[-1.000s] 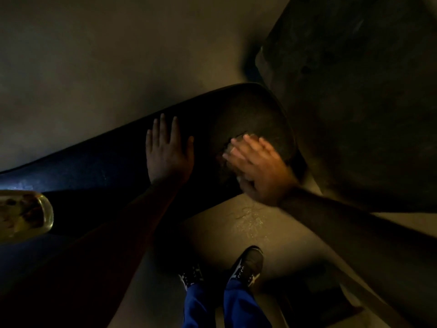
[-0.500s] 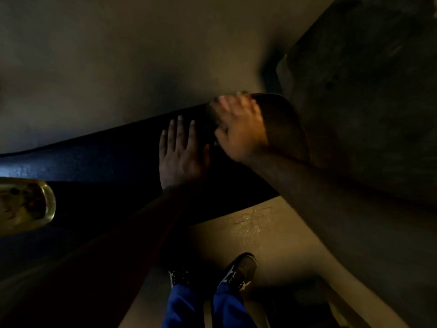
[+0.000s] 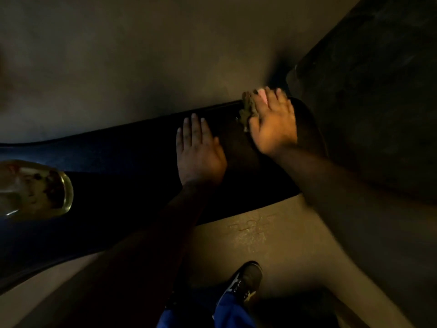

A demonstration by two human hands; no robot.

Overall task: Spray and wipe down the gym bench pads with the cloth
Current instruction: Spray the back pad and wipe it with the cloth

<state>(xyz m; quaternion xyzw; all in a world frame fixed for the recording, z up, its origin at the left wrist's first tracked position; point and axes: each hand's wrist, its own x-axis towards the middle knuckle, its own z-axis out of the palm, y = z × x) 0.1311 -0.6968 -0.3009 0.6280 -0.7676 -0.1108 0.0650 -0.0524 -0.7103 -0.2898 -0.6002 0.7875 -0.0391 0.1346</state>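
A long dark blue bench pad (image 3: 118,159) runs across the dim view from lower left to upper right. My left hand (image 3: 198,152) lies flat on the pad's middle, fingers apart, holding nothing. My right hand (image 3: 272,124) presses a crumpled brownish cloth (image 3: 248,110) against the pad's far edge near its rounded right end. Only part of the cloth shows beyond my fingers. A clear bottle (image 3: 33,190) with yellowish liquid lies on the pad at the far left.
A large dark padded block (image 3: 366,102) stands close to the right of the bench end. The floor (image 3: 255,235) below the bench shows a wet patch. My shoes (image 3: 246,282) and blue trousers stand at the bottom centre.
My right hand has swept the cloth from the near part of the pad's end up to its far edge. The left hand has stayed flat on the pad.
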